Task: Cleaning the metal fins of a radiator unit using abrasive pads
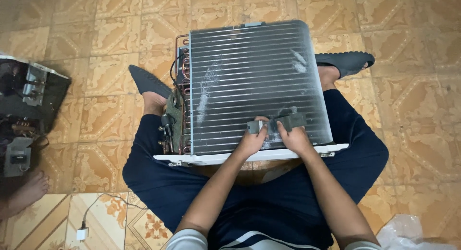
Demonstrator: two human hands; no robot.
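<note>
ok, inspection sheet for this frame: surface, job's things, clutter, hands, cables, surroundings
Surface: patterned tan floor tiles.
Job's things: finned coil unit on the lap, white scuffs on the fins; grey strip lying on it.
Clutter: clear plastic bag, bottom right.
Hands: left hand and right hand both pinch the strip.
Cables: white charger and lead; copper tubing at the coil's left.
Surroundings: opened appliance at left; another person's bare foot.

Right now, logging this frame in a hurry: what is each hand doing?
Left hand: closed, pinching the left end of the dark grey strip on the coil fins.
Right hand: closed, holding the same strip's right part.
</note>
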